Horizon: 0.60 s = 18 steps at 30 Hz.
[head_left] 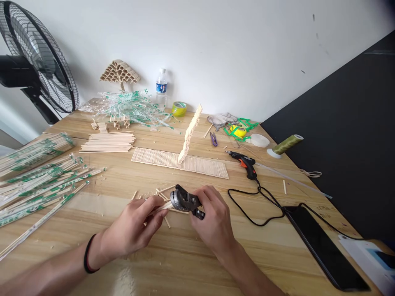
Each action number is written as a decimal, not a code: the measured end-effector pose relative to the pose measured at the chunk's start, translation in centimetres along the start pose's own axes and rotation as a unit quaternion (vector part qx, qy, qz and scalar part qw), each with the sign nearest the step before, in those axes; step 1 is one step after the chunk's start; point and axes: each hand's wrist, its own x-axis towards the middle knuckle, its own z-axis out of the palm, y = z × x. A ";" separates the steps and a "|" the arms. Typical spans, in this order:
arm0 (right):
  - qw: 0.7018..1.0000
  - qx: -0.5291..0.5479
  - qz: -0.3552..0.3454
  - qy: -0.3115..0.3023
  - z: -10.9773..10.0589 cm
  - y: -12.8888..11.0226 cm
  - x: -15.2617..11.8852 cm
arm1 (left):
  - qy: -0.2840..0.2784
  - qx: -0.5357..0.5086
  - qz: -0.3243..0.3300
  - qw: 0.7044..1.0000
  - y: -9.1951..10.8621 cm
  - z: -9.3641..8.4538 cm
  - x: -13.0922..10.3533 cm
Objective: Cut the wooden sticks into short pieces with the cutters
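Well, hands (212,218) over wooden table (173,259); white wall (231,53) beyond.

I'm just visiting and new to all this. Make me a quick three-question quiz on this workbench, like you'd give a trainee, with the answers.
1. Multiple choice: what does the right-hand grip hold?
a) a glue gun
b) a pliers-like tool
c) a tape measure

2. True or false: seen from here, the plastic bottle stands left of the tape roll.

3. Fill in: the left-hand grip holds thin wooden ____.

Key: 1 b; 2 true; 3 sticks.
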 end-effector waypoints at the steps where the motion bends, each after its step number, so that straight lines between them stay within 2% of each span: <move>1: 1.000 -0.001 -0.001 -0.004 0.0 0.0 0.0 | 0.000 0.001 -0.003 1.000 -0.1 0.0 0.1; 9: 1.000 -0.005 -0.006 -0.006 0.0 -0.1 -0.3 | -0.017 -0.058 -0.067 0.996 0.2 -0.3 0.5; 14: 0.993 0.087 0.066 -0.041 0.0 0.5 -0.3 | -0.055 -0.058 -0.100 0.992 -0.3 -0.2 0.8; 18: 0.977 0.178 0.114 -0.025 -0.5 0.4 -0.1 | -0.083 -0.014 -0.099 0.991 -1.0 0.2 0.6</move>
